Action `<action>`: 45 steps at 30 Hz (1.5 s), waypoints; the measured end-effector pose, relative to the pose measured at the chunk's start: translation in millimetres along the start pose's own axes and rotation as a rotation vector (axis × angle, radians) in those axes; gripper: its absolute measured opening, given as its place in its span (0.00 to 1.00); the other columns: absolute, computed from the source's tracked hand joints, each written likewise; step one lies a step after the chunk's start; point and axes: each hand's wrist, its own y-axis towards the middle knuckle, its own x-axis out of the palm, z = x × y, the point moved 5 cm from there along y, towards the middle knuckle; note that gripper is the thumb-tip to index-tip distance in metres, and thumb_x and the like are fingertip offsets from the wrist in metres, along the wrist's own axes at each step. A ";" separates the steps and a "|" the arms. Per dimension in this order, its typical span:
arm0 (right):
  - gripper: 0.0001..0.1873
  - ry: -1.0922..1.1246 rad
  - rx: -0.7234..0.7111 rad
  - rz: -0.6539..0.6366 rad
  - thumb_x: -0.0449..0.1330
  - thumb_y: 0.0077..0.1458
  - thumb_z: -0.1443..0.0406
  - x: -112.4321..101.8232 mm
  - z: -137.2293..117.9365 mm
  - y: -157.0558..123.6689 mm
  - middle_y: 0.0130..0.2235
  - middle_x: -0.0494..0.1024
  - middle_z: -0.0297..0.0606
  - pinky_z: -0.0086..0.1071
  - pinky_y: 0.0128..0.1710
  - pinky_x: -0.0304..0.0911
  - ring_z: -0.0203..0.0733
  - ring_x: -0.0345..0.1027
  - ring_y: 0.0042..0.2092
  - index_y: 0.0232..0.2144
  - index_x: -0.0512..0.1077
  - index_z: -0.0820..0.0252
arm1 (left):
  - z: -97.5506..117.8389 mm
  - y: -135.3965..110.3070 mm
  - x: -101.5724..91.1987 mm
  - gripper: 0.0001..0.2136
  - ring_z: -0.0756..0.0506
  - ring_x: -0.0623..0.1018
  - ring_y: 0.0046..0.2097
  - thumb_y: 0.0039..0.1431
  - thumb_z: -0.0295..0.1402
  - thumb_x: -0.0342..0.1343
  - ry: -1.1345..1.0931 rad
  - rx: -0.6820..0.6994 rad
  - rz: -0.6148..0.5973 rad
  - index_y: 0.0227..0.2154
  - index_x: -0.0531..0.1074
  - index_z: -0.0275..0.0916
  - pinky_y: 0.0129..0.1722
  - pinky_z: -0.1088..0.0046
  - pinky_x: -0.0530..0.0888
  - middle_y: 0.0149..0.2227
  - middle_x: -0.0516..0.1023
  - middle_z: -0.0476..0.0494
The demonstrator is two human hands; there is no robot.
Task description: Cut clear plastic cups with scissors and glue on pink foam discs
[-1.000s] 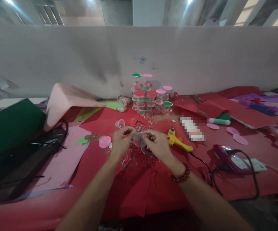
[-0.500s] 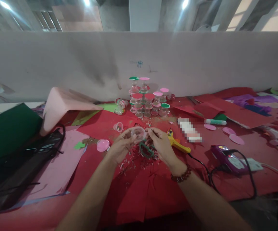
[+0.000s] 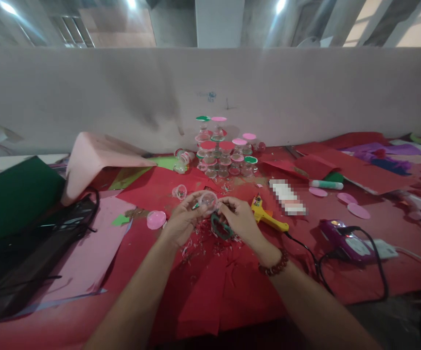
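Note:
My left hand point(image 3: 183, 218) and my right hand point(image 3: 240, 218) meet over the red paper, fingers closed around a small clear plastic cup point(image 3: 208, 200) held between them. The right wrist wears a red bead bracelet point(image 3: 276, 264). Just below the hands lie green-handled scissors point(image 3: 220, 227) among paper scraps. A pink round lid point(image 3: 156, 219) lies left of my left hand, and another small clear cup point(image 3: 180, 192) stands a little beyond it.
A stack of small clear cups with pink, red and green lids point(image 3: 225, 150) stands by the back wall. A yellow glue gun point(image 3: 267, 215) lies right of my hands, with a purple device point(image 3: 345, 239) and cables farther right. A black bag point(image 3: 31, 243) sits left.
The cup came up into view between my fingers, then both hands drew slightly closer around it. The view tilted down a little since the earliest frame.

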 end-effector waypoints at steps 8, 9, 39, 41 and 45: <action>0.07 -0.011 -0.014 0.012 0.53 0.51 0.62 -0.5 -0.6 -1.7 0.23 0.71 0.30 0.26 0.22 0.59 0.33 0.66 0.22 0.28 0.68 0.58 | -0.5 -2.2 6.3 0.21 0.49 0.77 0.41 0.40 0.24 0.66 0.036 0.037 0.019 0.40 0.73 0.40 0.43 0.75 0.71 0.41 0.76 0.46; 0.07 0.042 0.014 0.010 0.54 0.51 0.62 0.5 0.0 -1.5 0.23 0.70 0.30 0.25 0.21 0.59 0.33 0.65 0.22 0.28 0.68 0.58 | -0.2 -2.3 7.4 0.21 0.49 0.77 0.42 0.39 0.24 0.67 0.038 0.046 0.009 0.40 0.73 0.40 0.44 0.75 0.71 0.41 0.76 0.46; 0.12 -0.828 -0.107 -0.118 0.58 0.49 0.65 -6.7 3.8 -3.7 0.36 0.75 0.39 0.30 0.32 0.56 0.42 0.69 0.36 0.39 0.67 0.59 | 20.0 10.2 -25.6 0.16 0.52 0.75 0.33 0.43 0.27 0.64 -0.138 0.217 0.208 0.38 0.74 0.42 0.35 0.75 0.72 0.35 0.77 0.50; 0.13 -0.634 -0.078 -0.115 0.59 0.48 0.65 -11.0 5.6 -0.3 0.35 0.76 0.36 0.29 0.32 0.58 0.40 0.69 0.35 0.39 0.67 0.58 | 24.2 9.0 -28.9 0.16 0.51 0.75 0.35 0.43 0.27 0.64 -0.144 0.278 0.242 0.38 0.74 0.43 0.34 0.75 0.72 0.37 0.76 0.50; 0.16 -0.391 -0.102 -0.083 0.60 0.47 0.64 -15.3 0.7 6.0 0.34 0.77 0.33 0.30 0.35 0.62 0.40 0.71 0.36 0.42 0.69 0.54 | 26.3 7.1 -31.8 0.12 0.51 0.75 0.36 0.43 0.26 0.63 -0.187 0.305 0.275 0.33 0.72 0.42 0.36 0.74 0.72 0.38 0.76 0.51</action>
